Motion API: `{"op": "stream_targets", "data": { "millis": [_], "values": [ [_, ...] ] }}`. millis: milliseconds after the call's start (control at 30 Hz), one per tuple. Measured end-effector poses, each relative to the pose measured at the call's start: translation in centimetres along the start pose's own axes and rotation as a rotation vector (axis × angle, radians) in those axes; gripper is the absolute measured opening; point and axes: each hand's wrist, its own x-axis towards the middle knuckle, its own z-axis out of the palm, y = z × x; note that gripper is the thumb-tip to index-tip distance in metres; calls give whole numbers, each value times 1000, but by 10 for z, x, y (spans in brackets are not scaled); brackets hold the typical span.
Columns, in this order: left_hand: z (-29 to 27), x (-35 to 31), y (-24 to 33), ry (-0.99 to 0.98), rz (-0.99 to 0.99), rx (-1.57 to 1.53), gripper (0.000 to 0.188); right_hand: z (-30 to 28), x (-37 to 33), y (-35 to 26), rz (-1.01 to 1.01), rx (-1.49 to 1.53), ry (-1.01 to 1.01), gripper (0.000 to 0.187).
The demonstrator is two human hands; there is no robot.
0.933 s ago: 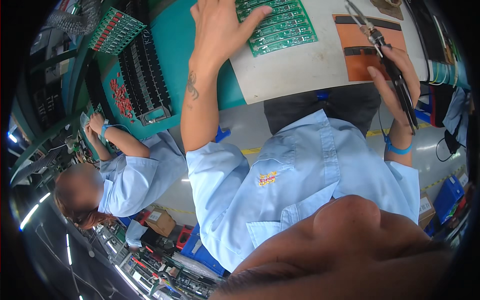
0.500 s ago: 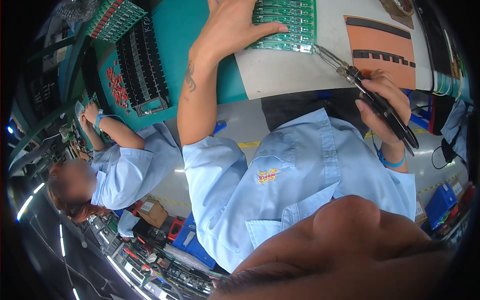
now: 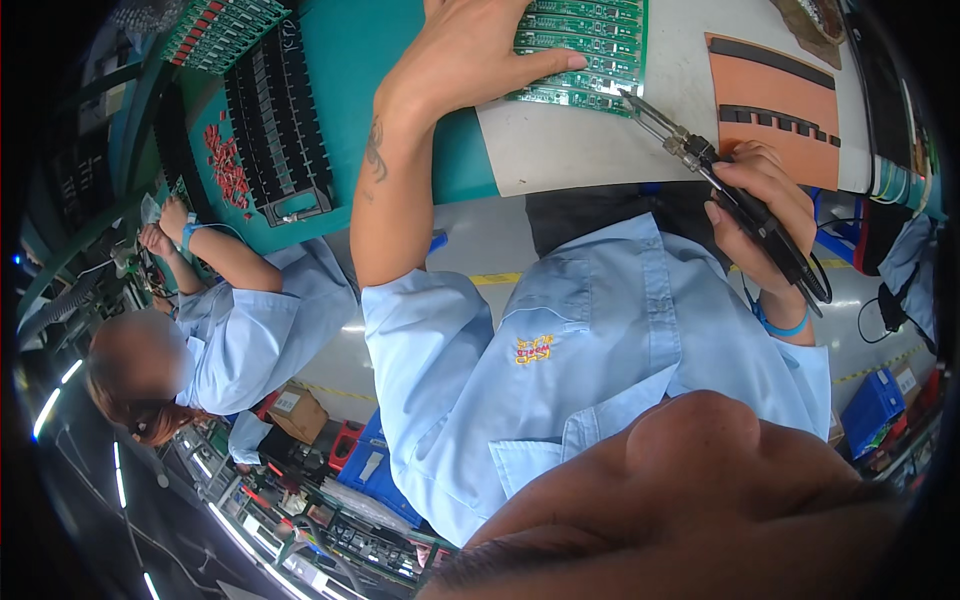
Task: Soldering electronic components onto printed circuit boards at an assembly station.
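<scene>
A green panel of several narrow circuit boards [image 3: 600, 45] lies on a pale sheet at the top of the view. My left hand [image 3: 470, 60] rests flat across its left side, thumb stretched over the boards; its other fingertips run out of view. My right hand [image 3: 765, 205] is closed around black soldering tweezers [image 3: 690, 147] with two metal prongs and a cable. The prong tips meet over the panel's lower right corner, at the lowest boards. Whether they touch a solder point is too small to tell.
Right of the panel lies an orange sheet [image 3: 775, 90] with dark foam strips. On the green mat to the left are a black slotted rack [image 3: 275, 130], scattered red parts [image 3: 228, 168] and another board panel [image 3: 222, 30]. A co-worker in blue [image 3: 270, 320] works at the left.
The tweezer tips have shifted from the panel's lower right edge slightly inward onto the boards. My left hand keeps its place on the panel. The whole view has drifted a little.
</scene>
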Motion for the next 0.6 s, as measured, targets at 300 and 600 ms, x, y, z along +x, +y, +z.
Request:
{"op": "stream_targets", "data": {
  "millis": [300,600],
  "values": [
    [-1,-3,4,-1,-34,57,85,2,2,0,-19,-14,-11,44],
    [-1,-4,7,14,-16,37,85,2,5,-2,-4,5,-35,43]
  ]
}}
